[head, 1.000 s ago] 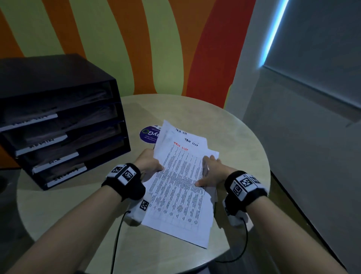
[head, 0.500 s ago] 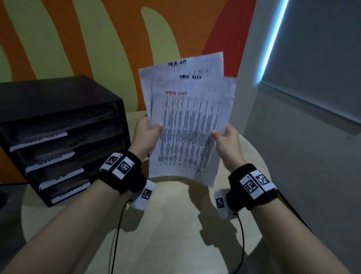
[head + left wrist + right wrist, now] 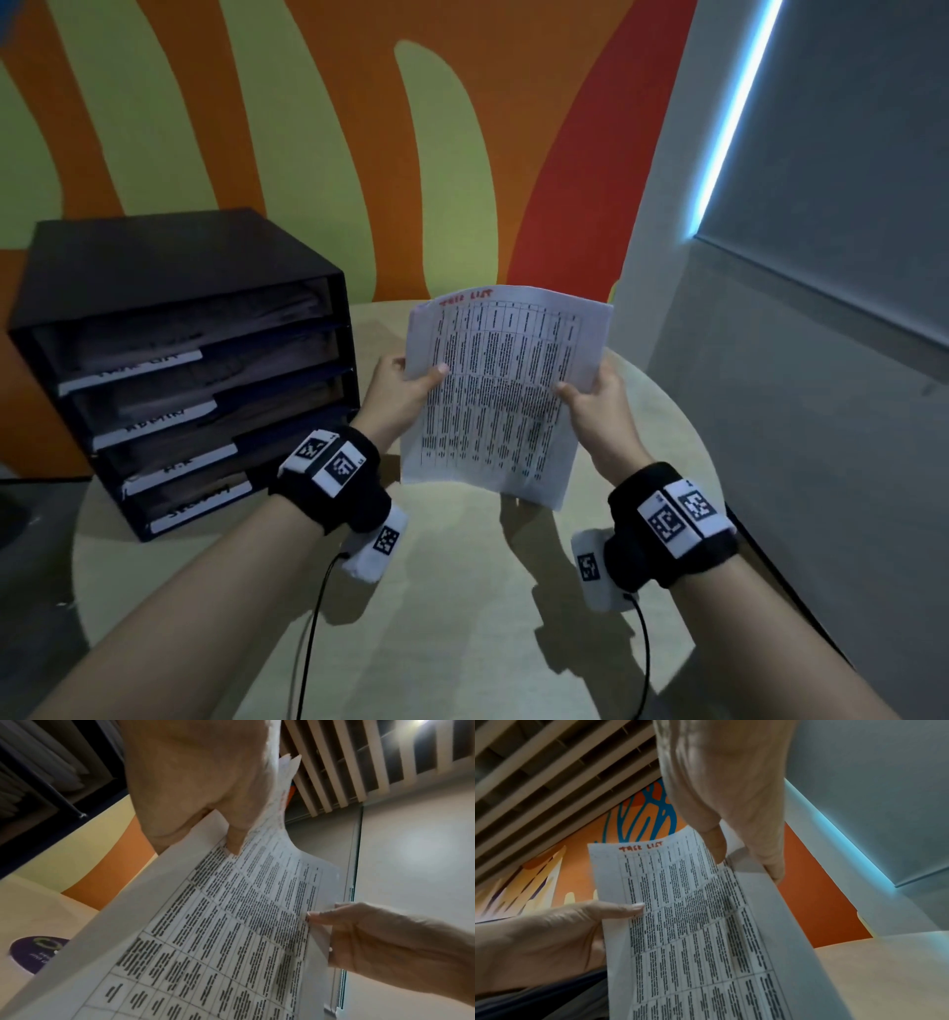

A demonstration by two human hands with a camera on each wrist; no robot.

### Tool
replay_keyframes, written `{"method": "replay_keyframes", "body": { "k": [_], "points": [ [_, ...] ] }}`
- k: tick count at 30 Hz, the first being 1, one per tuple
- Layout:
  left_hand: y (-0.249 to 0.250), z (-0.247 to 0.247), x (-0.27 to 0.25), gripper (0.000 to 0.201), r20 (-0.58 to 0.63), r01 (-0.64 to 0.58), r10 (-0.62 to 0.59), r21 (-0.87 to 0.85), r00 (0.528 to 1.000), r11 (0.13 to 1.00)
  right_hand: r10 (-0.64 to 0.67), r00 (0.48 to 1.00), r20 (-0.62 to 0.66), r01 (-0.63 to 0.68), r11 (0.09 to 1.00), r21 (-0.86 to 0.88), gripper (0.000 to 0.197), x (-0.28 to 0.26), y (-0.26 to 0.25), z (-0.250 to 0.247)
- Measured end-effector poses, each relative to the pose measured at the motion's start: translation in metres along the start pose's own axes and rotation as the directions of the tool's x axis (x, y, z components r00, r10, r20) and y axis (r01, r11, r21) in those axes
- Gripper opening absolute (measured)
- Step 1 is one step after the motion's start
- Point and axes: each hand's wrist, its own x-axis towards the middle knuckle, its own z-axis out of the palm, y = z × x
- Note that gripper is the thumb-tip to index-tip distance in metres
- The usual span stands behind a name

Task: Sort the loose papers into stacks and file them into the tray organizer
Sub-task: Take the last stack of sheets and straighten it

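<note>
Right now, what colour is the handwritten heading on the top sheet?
Red, on the top sheet; clearest in the right wrist view.

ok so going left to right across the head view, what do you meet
black tray organizer → left hand → papers → right hand → grey wall

White papers (image 3: 506, 390) bear black tables and a red heading; the tray organizer (image 3: 169, 288) is black.
</note>
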Motion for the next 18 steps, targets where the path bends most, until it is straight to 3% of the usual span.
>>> {"method": "replay_keyframes", "body": {
  "k": [2,4,6,8,10,12,13,15,16,18],
  "points": [
    [0.001,-0.002,0.004,0.014,-0.015,-0.039,0.04,0.053,0.999,0.998,-0.025,0.999,-0.042,0.025,1.0,0.002,0.044,0.0,-0.007,0.0],
    [0.006,-0.009,0.01,0.031,0.017,-0.194,0.194,0.181,0.981,0.964,-0.158,0.976,-0.153,0.143,0.984,-0.103,0.062,-0.002,-0.019,-0.005],
    [0.018,-0.016,0.016,0.032,0.112,-0.358,0.341,0.332,0.934,0.873,-0.384,0.9,-0.205,0.311,0.897,-0.314,0.081,-0.003,-0.036,-0.011],
    [0.036,-0.02,0.019,0.029,0.207,-0.508,0.468,0.452,0.859,0.733,-0.539,0.836,-0.106,0.433,0.766,-0.476,0.087,-0.006,-0.055,-0.015],
    [0.053,-0.019,0.018,0.032,0.273,-0.6,0.541,0.485,0.795,0.637,-0.526,0.848,0.058,0.468,0.695,-0.546,0.076,-0.006,-0.069,-0.014],
    [0.064,-0.016,0.014,0.028,0.298,-0.639,0.568,0.441,0.767,0.631,-0.463,0.872,0.158,0.482,0.755,-0.445,0.042,-0.006,-0.077,-0.012],
    [0.065,-0.015,0.011,0.025,0.283,-0.635,0.571,0.412,0.771,0.654,-0.431,0.884,0.18,0.467,0.81,-0.356,0.032,-0.006,-0.077,-0.012],
    [0.06,-0.017,0.007,0.026,0.164,-0.564,0.554,0.437,0.816,0.701,-0.371,0.914,0.161,0.402,0.882,-0.245,0.037,-0.007,-0.074,-0.014],
    [0.053,-0.022,0.007,0.036,0.072,-0.484,0.521,0.496,0.85,0.721,-0.343,0.929,0.137,0.365,0.909,-0.201,0.038,-0.008,-0.07,-0.017],
    [0.039,-0.035,0.005,0.075,-0.113,-0.242,0.342,0.508,0.933,0.827,-0.296,0.953,0.071,0.301,0.949,-0.089,0.03,-0.008,-0.06,-0.026]
  ]
}}
